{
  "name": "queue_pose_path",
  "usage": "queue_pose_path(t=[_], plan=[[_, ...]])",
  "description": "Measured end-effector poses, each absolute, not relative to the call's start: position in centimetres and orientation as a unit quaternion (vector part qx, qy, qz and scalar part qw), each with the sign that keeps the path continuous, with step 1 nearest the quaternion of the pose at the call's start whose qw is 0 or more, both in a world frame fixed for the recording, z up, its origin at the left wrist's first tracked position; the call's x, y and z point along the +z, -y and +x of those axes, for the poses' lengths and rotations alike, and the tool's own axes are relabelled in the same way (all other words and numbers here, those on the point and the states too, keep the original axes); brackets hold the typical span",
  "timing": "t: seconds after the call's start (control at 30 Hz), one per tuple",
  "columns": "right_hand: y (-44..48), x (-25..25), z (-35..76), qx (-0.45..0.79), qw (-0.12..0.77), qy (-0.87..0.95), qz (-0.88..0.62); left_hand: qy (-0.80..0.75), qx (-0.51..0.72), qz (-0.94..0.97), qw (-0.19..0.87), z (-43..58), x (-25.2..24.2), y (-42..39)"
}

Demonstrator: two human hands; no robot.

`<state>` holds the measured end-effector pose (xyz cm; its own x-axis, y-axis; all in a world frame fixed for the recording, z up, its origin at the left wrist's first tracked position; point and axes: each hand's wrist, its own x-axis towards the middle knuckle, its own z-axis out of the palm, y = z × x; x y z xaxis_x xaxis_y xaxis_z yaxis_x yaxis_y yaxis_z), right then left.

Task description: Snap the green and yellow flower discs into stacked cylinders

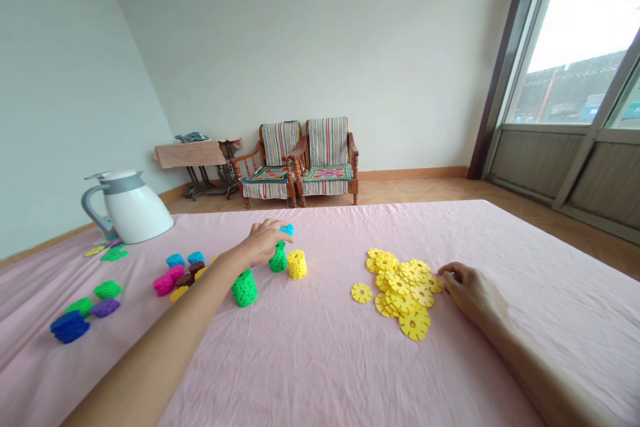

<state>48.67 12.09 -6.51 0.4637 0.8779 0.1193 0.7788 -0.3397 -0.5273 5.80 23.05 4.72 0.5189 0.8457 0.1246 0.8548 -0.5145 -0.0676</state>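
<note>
My left hand (267, 241) reaches over the middle of the table, its fingers closed on a small light blue stack of notched discs (287, 229). Just below it stands a green stack of discs (278, 257), with a yellow stack (297, 265) to its right. A wider green stack (245, 288) is nearer, beside my left forearm. My right hand (470, 290) rests on the cloth with fingers curled, fingertips at the right edge of a loose pile of yellow flower-shaped discs (400, 287). Whether they pinch anything is hidden. One yellow disc (361, 292) lies apart, left of the pile.
Left of my arm sit pink stacks (164, 283), brown stacks (185, 280) and a dark blue stack (70, 327). A white jug (137, 210) stands at the far left. Pink cloth (320, 360) covers the table. Two wooden chairs (327, 147) are beyond its far edge.
</note>
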Motion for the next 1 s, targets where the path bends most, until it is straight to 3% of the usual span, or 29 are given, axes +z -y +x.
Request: queue_pose_path(t=[1.0], plan=[[-12.5,-7.4,49.2,0.084,0.295,0.523,-0.795,0.485,-0.107,-0.867,0.041,5.0,4.0,-24.0]])
